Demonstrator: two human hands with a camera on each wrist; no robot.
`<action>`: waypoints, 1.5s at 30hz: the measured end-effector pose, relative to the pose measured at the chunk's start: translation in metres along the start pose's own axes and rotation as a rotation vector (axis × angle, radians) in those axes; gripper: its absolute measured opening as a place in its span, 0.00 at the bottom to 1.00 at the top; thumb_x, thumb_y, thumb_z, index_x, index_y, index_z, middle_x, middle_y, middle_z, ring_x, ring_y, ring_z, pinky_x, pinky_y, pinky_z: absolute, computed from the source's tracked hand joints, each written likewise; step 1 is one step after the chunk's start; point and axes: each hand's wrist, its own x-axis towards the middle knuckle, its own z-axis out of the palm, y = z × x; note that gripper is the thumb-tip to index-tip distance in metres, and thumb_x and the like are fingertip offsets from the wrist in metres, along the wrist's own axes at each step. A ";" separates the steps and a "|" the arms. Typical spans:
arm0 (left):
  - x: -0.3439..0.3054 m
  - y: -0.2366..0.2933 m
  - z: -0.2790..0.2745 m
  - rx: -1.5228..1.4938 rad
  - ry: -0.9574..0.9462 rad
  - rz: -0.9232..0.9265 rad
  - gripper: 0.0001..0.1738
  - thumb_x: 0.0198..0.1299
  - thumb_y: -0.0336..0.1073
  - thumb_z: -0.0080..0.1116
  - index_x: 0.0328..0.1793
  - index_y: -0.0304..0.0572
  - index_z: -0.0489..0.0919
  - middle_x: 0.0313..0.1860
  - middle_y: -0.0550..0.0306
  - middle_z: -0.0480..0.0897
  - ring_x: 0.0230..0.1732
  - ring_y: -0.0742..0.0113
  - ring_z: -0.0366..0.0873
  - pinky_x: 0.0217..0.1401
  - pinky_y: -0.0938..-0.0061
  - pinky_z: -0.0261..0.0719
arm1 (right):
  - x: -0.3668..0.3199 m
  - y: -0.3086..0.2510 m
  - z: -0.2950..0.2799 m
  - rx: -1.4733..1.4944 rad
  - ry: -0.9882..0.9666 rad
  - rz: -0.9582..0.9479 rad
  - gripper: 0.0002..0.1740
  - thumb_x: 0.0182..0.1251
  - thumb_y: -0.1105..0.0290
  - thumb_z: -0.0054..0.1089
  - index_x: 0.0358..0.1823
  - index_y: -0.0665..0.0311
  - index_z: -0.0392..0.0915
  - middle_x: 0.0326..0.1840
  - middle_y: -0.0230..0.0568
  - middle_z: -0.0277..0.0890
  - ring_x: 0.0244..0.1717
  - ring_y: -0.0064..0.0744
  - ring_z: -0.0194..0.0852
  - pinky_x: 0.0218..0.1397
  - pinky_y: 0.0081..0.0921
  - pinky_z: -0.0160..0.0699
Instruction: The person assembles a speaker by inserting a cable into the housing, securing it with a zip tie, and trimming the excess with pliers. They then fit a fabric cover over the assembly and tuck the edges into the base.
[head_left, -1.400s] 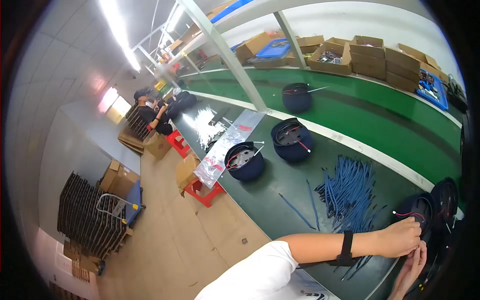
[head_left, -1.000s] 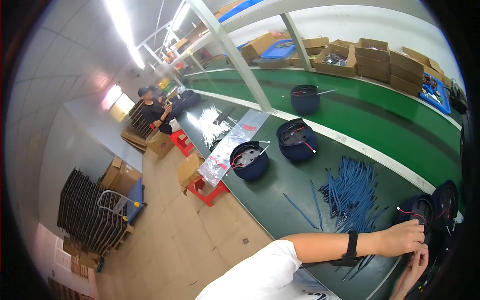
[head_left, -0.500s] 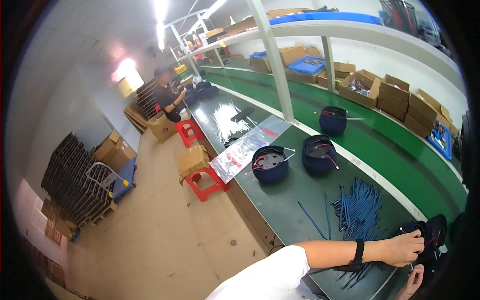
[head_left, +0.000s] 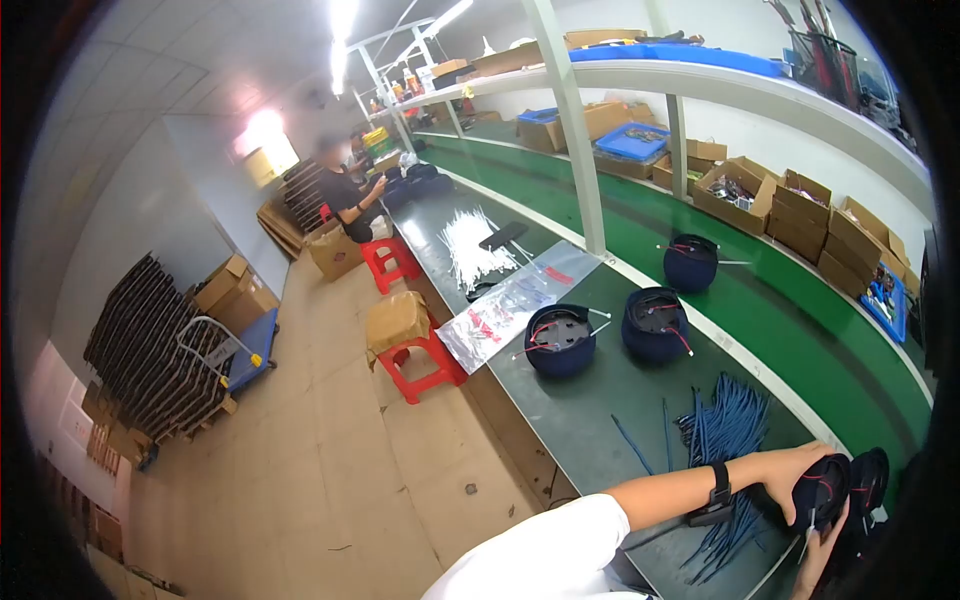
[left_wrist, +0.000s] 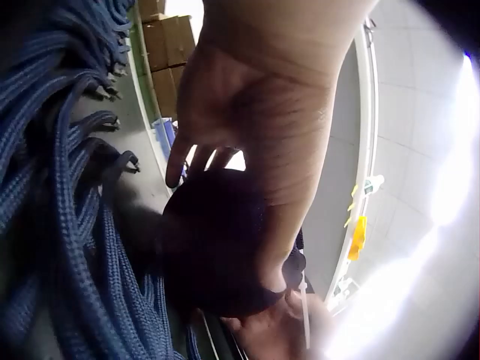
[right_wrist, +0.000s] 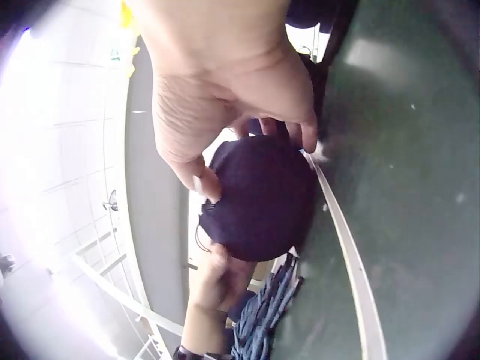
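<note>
Both hands hold a round navy cap [head_left: 820, 490] at the right end of the table, its hollow side with a red wire showing in the head view. My left hand [head_left: 788, 478] grips the cap's side, thumb and fingers spread round it. From the opposite side my right hand [head_left: 826, 550] grips it; in the right wrist view its thumb [right_wrist: 208, 186] lies on the dark fabric. A white cable tie [left_wrist: 305, 315] sticks out from the cap near the hands in the left wrist view. Another navy cap [head_left: 868, 480] sits right beside the held one.
A pile of blue braided cords [head_left: 728, 420] lies beside my left forearm. Further along are two navy caps [head_left: 560, 342], a plastic bag [head_left: 510, 310] and white cable ties [head_left: 475, 245]. One more cap [head_left: 690, 262] sits on the green belt [head_left: 800, 345]. A person [head_left: 348, 190] sits beyond.
My hands have gone from working close together at the cap's edge to gripping its opposite sides, and the cap now shows its hollow more fully. The head view has turned, shifting the table scene rightward.
</note>
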 end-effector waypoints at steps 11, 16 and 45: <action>-0.009 0.007 -0.013 -0.237 0.004 -0.025 0.90 0.10 0.63 0.97 0.84 0.29 0.59 0.78 0.35 0.68 0.81 0.41 0.67 0.87 0.56 0.61 | 0.010 -0.022 0.072 -0.260 0.136 -0.189 0.30 0.84 0.62 0.60 0.77 0.73 0.69 0.73 0.50 0.76 0.72 0.40 0.75 0.78 0.49 0.75; -0.017 -0.002 -0.006 -0.081 0.053 0.055 0.92 0.07 0.60 0.97 0.85 0.28 0.57 0.81 0.33 0.66 0.84 0.39 0.64 0.88 0.56 0.59 | 0.008 -0.024 0.073 -0.580 0.052 -0.386 0.29 0.84 0.68 0.57 0.78 0.75 0.65 0.72 0.55 0.76 0.69 0.42 0.79 0.78 0.38 0.76; -0.026 -0.009 0.004 -0.098 0.009 0.030 0.95 0.05 0.60 0.96 0.87 0.30 0.54 0.85 0.30 0.59 0.88 0.34 0.55 0.90 0.53 0.55 | 0.010 -0.086 0.083 -0.560 0.145 -0.380 0.58 0.53 0.58 0.91 0.82 0.72 0.65 0.76 0.62 0.74 0.75 0.57 0.76 0.80 0.48 0.75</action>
